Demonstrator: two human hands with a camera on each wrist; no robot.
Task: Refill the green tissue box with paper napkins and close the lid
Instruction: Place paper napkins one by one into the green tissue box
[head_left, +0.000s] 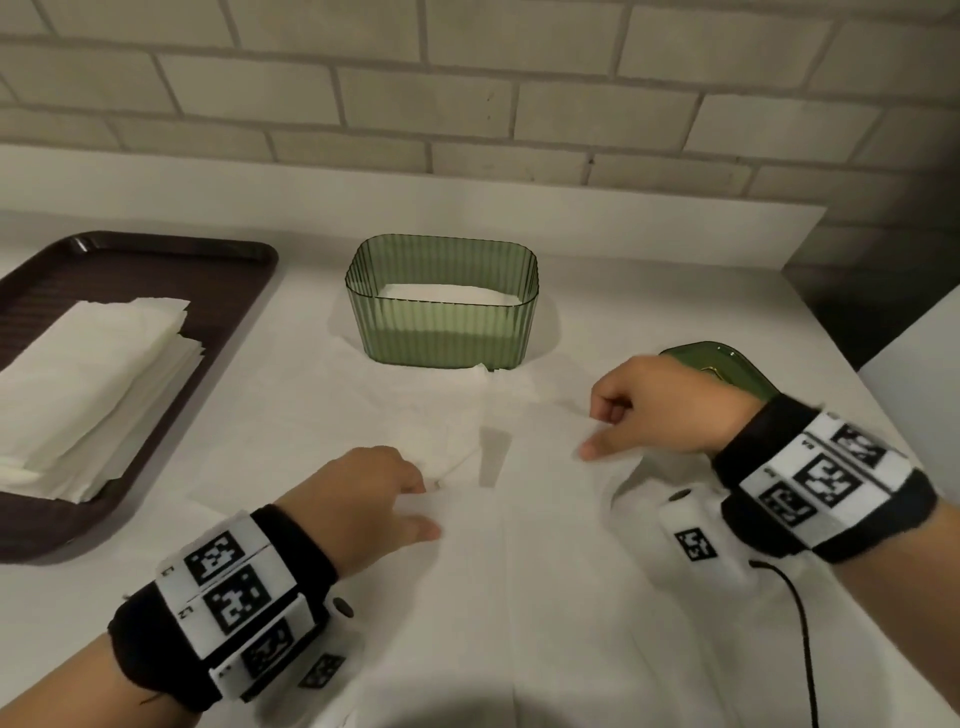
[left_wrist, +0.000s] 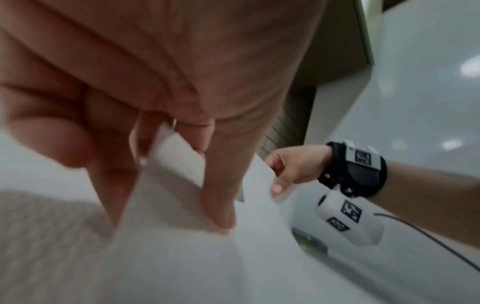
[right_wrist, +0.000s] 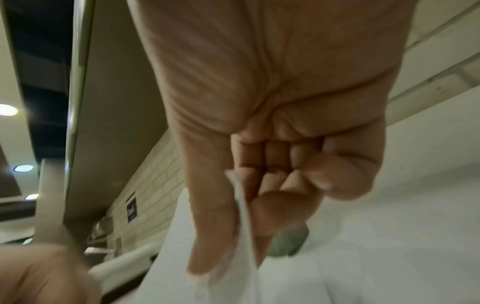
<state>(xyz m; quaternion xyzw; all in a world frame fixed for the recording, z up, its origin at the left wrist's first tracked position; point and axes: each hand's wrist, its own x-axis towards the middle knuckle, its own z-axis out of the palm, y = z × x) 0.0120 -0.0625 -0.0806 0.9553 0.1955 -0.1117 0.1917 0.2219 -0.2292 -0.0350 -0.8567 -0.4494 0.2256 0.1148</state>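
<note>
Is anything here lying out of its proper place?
Yes: a loose napkin is trapped under the front edge of the green tissue box. The lid lies off, behind the right hand.

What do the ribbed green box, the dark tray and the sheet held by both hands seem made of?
Ribbed green box: translucent glossy plastic, probably; napkins show through its wall.
Dark brown tray: likely moulded plastic, textured, glossy rim.
White sheet: thin, soft tissue paper, creased and draping.

Looks like a cafeteria/food-court counter — brown serving tray (head_left: 156, 260) w/ stacked napkins (head_left: 88, 374), white brick-tile wall (head_left: 467, 93), recessed ceiling lights (right_wrist: 7, 109).
</note>
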